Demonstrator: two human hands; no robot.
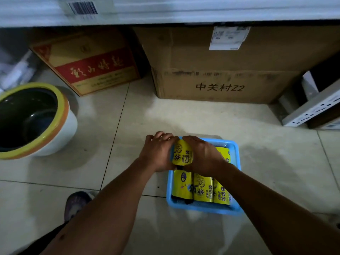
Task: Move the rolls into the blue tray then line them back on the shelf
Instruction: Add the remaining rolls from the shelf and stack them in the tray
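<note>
A blue tray [236,159] sits on the tiled floor in front of me. Three rolls with yellow labels [202,188] lie side by side in its near half. In the far half, both hands close around another yellow-labelled roll [182,153]: my left hand [158,151] on its left side, my right hand [204,155] over its right side. A further yellow roll [223,153] shows just right of my right hand, partly hidden. The shelf edge [184,11] runs across the top of the view.
A large brown cardboard box [230,70] and a red-and-gold box [88,61] stand under the shelf behind the tray. A white pot with a yellow rim [60,122] is on the left. A white perforated metal piece [312,109] lies at right. My shoe [77,203] is lower left.
</note>
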